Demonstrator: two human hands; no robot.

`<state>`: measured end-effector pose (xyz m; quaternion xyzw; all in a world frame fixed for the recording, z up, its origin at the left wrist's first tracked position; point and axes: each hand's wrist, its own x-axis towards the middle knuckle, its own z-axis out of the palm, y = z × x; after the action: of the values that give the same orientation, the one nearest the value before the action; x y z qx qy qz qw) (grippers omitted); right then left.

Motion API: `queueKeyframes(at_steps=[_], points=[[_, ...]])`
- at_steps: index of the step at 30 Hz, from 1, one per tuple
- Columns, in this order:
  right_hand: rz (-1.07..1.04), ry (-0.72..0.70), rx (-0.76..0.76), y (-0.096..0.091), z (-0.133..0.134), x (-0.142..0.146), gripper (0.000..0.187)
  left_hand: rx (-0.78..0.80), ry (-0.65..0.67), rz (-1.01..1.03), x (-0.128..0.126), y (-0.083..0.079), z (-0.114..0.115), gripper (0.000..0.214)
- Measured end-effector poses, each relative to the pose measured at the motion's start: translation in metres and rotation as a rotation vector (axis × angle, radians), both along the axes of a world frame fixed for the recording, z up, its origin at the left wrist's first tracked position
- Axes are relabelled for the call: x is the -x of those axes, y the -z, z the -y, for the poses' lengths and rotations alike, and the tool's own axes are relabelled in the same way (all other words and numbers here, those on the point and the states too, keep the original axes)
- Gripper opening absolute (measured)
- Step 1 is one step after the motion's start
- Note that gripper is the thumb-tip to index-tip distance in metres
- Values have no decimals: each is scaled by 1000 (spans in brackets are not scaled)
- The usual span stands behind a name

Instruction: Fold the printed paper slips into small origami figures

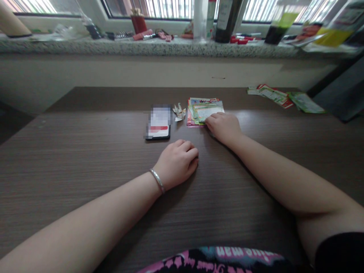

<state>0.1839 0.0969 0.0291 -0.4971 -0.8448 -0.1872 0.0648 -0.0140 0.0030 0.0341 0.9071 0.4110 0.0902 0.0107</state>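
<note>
My left hand (pixel 178 163) rests on the table with its fingers curled closed, and nothing shows in them. A silvery bangle circles that wrist. Over the near right edge of a pile of colourful printed cards (pixel 203 110) lies my right hand (pixel 224 127). Its fingers are bent and closed at the edge of the top green-and-white card (pixel 209 110); the thumb is mostly hidden. A crumpled scrap of paper (pixel 179 112) sits just left of the pile. Left of the scrap, a dark-edged phone (pixel 159 123) lies flat, its screen blurred.
More printed cards (pixel 275 96) are spread at the table's far right, beside a dark object (pixel 341 87). Behind the brown table (pixel 71 159), a speckled stone windowsill (pixel 113 47) carries bottles, a red container (pixel 138 22) and small clutter.
</note>
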Motion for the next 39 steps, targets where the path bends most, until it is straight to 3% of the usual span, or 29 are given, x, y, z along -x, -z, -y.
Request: queueKeyframes(at_steps=[15, 20, 27, 32, 36, 39], points=[[-113, -1, 24, 3, 5, -6, 26, 0, 16, 4, 0, 2, -1, 23], [-262, 39, 98, 3, 5, -11, 17, 9, 17, 21, -1, 1, 0, 22], [-434, 57, 254, -18, 6, -14, 12, 17, 23, 32, 3, -3, 0, 22], [-361, -128, 243, -37, 35, -14, 18, 12, -12, 62, 4, -3, 1, 18], [-269, -167, 315, -35, 71, -20, 15, 18, -113, 197, 2, -2, 4, 13], [-263, -260, 395, -29, 94, -28, 16, 20, -108, 281, 1, 0, 6, 17]])
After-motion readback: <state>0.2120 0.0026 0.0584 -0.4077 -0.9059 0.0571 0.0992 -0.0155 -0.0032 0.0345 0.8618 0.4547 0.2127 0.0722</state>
